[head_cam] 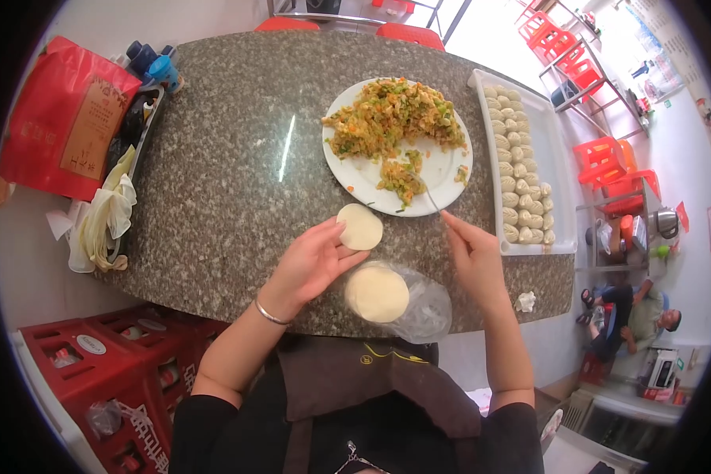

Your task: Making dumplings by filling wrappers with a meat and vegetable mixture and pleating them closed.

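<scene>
A round dough wrapper lies flat across the fingers of my left hand, which holds it just below the plate. My right hand grips the handle of a thin metal utensil; its tip is buried in a small clump of filling, so its shape is hidden. The chopped vegetable filling is heaped on the far part of a white oval plate. Between my forearms sits a stack of round wrappers on a clear plastic bag.
To the right, a white tray holds rows of pleated dumplings. A crumpled tissue lies near the front edge. At left are a red packet, gloves and a blue-lidded cup. Red crates stand below; a person sits at far right.
</scene>
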Tool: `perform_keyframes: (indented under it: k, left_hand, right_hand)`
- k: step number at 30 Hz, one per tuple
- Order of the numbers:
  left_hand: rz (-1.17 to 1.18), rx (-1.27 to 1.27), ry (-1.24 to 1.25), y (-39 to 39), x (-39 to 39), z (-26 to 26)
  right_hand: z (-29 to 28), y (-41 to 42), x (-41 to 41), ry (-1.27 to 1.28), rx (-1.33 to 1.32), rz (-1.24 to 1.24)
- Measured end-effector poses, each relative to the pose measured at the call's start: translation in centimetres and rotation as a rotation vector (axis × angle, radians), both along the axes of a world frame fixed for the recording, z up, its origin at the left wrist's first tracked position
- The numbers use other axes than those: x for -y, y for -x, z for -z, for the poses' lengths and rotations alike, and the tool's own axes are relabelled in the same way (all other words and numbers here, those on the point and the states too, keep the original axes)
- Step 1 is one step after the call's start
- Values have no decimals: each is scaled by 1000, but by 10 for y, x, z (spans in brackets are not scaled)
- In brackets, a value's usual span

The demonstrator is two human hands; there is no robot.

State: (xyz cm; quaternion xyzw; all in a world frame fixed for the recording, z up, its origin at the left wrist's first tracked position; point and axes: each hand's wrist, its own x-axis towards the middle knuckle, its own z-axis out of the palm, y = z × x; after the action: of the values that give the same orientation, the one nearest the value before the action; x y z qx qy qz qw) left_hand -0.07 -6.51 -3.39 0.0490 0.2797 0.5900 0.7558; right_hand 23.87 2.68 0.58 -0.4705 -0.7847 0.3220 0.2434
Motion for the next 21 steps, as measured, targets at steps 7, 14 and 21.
perform_keyframes:
  k: [7, 14, 21]
  left_hand:
    - [118, 118, -10, -7, -16, -7]
    - [-26, 214, -27, -21, -26, -14]
    - [-45, 120, -15, -15, -22, -14]
  right_hand:
    - [4, 0, 3, 38, 7, -15]
    - [9, 0, 30, -106, 108, -198]
    - [-1, -1, 28, 78, -68, -140]
